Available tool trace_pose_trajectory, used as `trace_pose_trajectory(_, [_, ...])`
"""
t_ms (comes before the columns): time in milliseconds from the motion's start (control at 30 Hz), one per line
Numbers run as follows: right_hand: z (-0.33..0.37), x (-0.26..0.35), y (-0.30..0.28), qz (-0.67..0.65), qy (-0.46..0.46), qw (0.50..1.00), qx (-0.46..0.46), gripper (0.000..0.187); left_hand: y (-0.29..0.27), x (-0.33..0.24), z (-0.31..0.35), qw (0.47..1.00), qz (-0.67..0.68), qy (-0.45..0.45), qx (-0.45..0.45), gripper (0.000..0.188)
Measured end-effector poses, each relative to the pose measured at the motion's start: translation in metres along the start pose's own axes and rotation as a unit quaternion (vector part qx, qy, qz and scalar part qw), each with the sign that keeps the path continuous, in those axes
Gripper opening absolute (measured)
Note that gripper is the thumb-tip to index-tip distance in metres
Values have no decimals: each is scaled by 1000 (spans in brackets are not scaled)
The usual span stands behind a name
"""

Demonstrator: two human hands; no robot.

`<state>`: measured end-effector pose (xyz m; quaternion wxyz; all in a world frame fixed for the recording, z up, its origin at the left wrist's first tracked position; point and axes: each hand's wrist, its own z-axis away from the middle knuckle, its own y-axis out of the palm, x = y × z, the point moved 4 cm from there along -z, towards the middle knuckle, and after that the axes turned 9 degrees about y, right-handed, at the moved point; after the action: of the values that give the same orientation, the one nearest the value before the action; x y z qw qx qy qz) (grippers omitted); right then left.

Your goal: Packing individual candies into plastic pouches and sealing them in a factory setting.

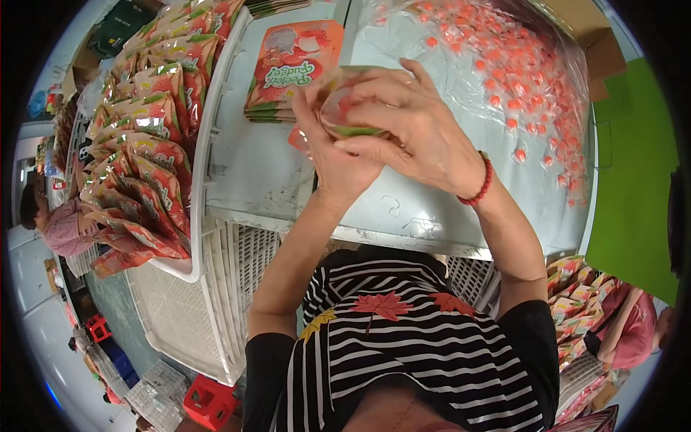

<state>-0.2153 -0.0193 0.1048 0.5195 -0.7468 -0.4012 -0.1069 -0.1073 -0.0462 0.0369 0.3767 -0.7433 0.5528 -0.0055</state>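
Over the table (374, 205), my left hand (338, 162) and my right hand (425, 129) close round a printed pouch (335, 108) with a green edge. My left hand grips it from the left and below; the right fingers curl over its top and right side. Fingers and motion blur hide much of the pouch, and its contents are hard to tell. Just left of it lies a stack of flat orange-and-green pouches (299, 61). On the right, many small red pieces in clear wrappers (515, 104) lie spread out on clear plastic sheeting.
A white crate (196, 266) on the left holds rows of filled pouches (144, 137). Stacked crates (216, 302) stand below it, a red stool (209, 399) near them. A cardboard box (601, 61) sits at the far right. Other people (633, 324) are at both sides.
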Motion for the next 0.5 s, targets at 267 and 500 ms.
trace_pose_trajectory(267, [-4, -4, -34, 33, -57, 997, -29, 9, -38, 16, -14, 891, 428, -108, -106, 92])
trace_pose_trajectory(500, [1, 16, -30, 25, -53, 996, 63, 15, -38, 24, -2, 810, 489, -303, -114, 24])
